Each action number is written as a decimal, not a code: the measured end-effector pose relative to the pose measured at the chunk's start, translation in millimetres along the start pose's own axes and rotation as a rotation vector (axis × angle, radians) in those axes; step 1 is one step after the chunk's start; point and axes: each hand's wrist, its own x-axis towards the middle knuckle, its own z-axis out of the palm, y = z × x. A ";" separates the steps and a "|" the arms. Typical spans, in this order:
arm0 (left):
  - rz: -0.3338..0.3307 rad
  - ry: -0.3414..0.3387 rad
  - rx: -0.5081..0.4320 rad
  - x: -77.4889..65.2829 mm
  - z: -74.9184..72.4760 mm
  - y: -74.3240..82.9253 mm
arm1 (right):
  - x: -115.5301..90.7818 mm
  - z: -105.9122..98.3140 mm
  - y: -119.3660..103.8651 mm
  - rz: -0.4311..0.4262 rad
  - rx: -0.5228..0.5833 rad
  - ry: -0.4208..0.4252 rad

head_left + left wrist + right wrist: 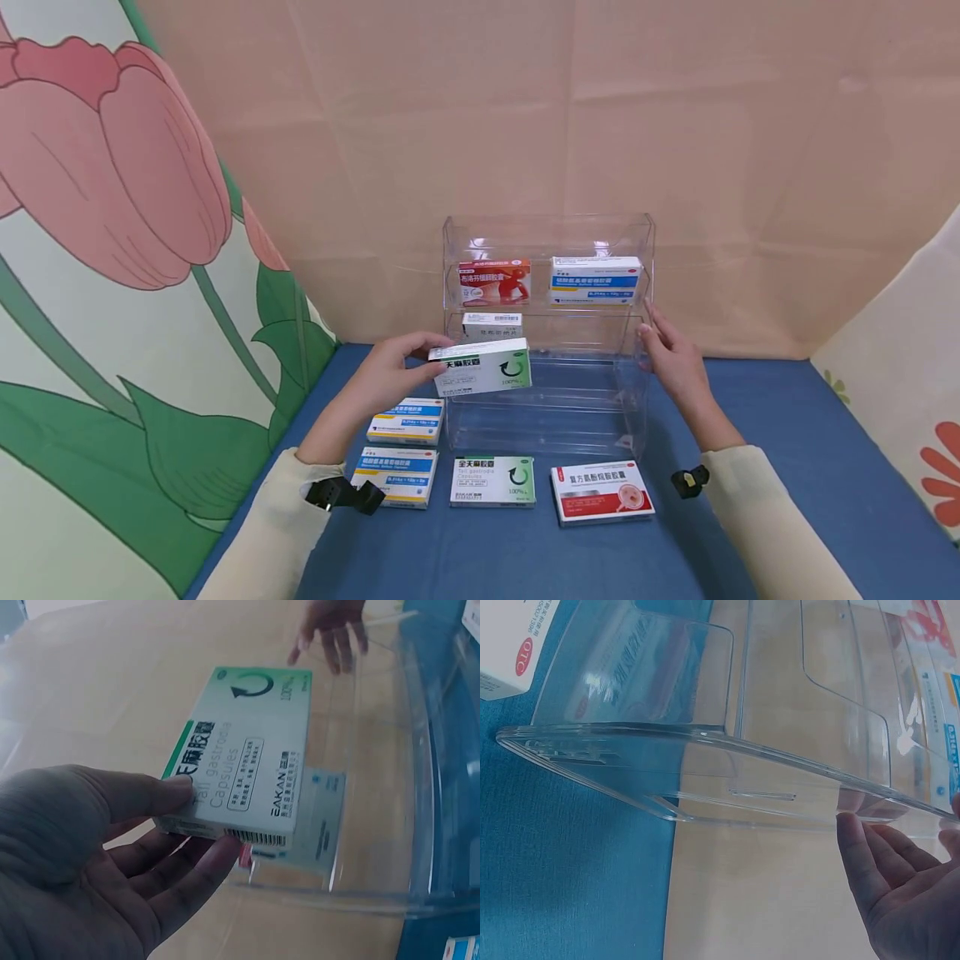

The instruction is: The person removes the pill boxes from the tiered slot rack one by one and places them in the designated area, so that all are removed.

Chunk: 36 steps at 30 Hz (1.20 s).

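Note:
My left hand (393, 367) pinches a white-and-green medicine box (483, 367) between thumb and fingers, held in front of the left part of a clear plastic tiered rack (555, 425). In the left wrist view the thumb lies on the printed front of the box, with fingers below its barcode end. My right hand (675, 354) touches the rack's right side; in the right wrist view its fingers (866, 862) meet the outer face of the side panel. Behind the held box, a white box (492, 324) sits on the middle tier, partly hidden.
On the top tier stand a red box (494, 282) and a blue-and-white box (596, 281). Two blue, white and yellow boxes (395, 477) lie on the blue cloth (480, 558) at left. A second white-and-green box (492, 482) and a red-and-white box (603, 492) lie before the rack.

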 end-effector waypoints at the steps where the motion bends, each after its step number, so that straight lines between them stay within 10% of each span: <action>1: -0.002 -0.005 0.010 -2.4 -2.8 -4.3 | 0.6 0.3 0.3 0.000 -0.004 0.001; 13: -0.069 -0.063 0.061 -39.6 -40.6 -64.2 | -0.4 -1.2 0.4 0.009 0.004 -0.008; 23: -0.199 -0.157 -0.143 -69.5 -73.1 -125.6 | -0.2 -0.8 1.3 -0.009 0.008 -0.012; 36: -0.322 -0.108 -0.156 -88.8 -101.0 -179.9 | -1.6 -1.7 1.5 -0.021 0.008 -0.012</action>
